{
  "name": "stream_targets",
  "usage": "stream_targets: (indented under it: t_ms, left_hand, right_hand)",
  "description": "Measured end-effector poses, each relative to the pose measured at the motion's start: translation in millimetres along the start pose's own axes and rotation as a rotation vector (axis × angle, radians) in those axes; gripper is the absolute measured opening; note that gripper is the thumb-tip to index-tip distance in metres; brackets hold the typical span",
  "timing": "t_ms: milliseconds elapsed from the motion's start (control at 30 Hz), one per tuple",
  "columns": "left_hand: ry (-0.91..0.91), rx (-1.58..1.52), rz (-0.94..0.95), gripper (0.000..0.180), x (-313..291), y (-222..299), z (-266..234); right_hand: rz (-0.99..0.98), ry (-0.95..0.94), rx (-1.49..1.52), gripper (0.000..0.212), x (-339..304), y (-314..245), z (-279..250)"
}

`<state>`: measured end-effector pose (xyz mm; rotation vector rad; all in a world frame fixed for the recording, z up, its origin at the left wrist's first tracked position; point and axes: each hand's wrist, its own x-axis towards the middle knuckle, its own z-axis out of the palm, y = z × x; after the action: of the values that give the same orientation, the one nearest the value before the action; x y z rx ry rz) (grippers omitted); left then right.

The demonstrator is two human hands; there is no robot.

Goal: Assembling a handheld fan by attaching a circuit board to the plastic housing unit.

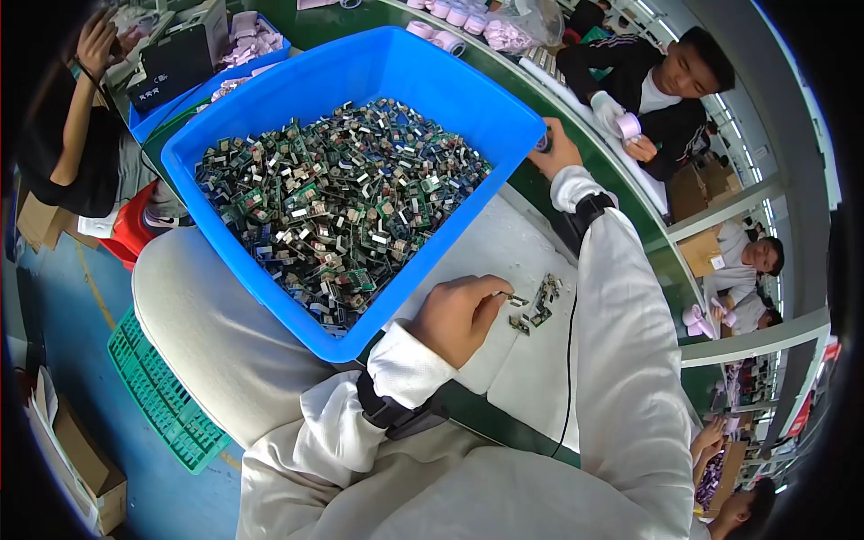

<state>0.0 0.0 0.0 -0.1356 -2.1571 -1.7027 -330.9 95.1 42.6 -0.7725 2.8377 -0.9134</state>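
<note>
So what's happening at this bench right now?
A person in white sleeves sits at a white work pad. Their left hand pinches a small electronic part beside a few loose ones. Their right hand grips a small dark object beyond a blue bin heaped with similar parts.

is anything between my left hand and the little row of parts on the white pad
Nothing visible. The left hand rests on the white pad, its fingers pinching one small part right beside the row of small parts; the blue bin sits off to the left.
</note>
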Motion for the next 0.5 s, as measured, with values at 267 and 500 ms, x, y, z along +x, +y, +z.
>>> stream_targets:
  t_ms: [267, 500]
  left_hand:
    - [0.042, -0.206, -0.156, 0.019, -7.2, 5.8, -2.9]
    - [-0.015, -0.174, -0.167, 0.016, -8.2, 7.2, -8.5]
  right_hand:
    - [-0.154, 0.196, -0.174, 0.056, -32.1, 17.7, -32.7]
    - [0.042, 0.115, 0.08, 0.059, -128.1, -11.3, -88.5]
